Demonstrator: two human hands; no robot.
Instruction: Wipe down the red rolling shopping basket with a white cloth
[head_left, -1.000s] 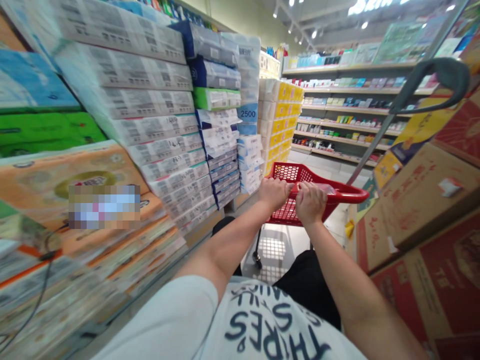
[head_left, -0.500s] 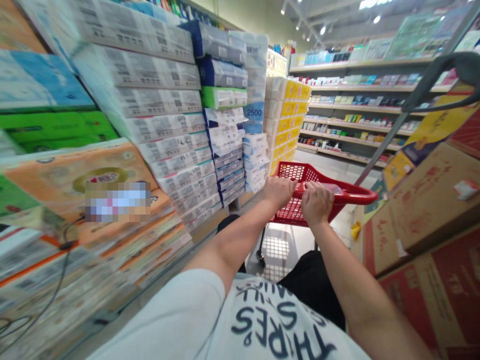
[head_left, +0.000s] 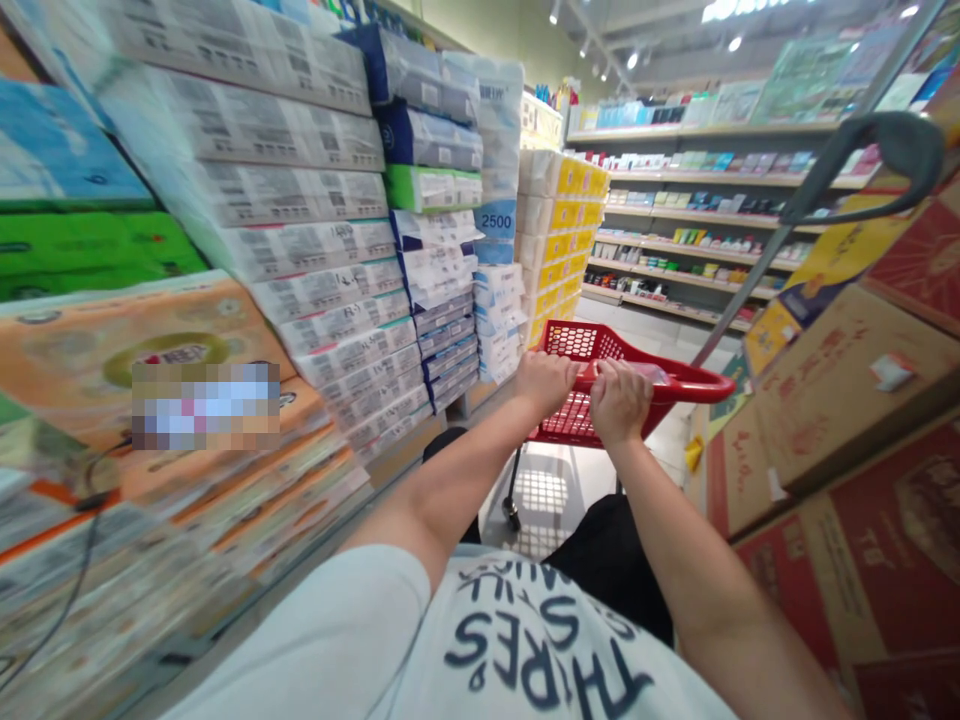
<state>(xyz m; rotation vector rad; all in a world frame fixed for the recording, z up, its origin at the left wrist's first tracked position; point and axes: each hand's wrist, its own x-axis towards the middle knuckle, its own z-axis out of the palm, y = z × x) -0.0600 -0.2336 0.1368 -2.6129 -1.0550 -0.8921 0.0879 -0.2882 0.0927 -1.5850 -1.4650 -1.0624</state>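
Observation:
Ahead of me stands a red plastic shopping cart (head_left: 577, 415) with a mesh basket and wheels below. My left hand (head_left: 546, 382) is closed around the left part of its red handle (head_left: 694, 386). Close beside it, my right hand (head_left: 622, 400) wraps the handle nearer its middle. The handle's right end curves free of both hands. Inside the basket, what little shows is red mesh; the handle and hands hide part of it.
Tall stacks of wrapped tissue packs (head_left: 322, 240) line the left side. Cardboard boxes (head_left: 832, 390) are piled on the right, beside a grey handle on a metal pole (head_left: 757, 270). Shelves of goods (head_left: 697, 210) cross the back. A yellow object (head_left: 694, 453) lies low by the boxes.
The view has shifted slightly, so stacks, boxes and cart all appear a little further left. Both hands keep their grip on the cart handle.

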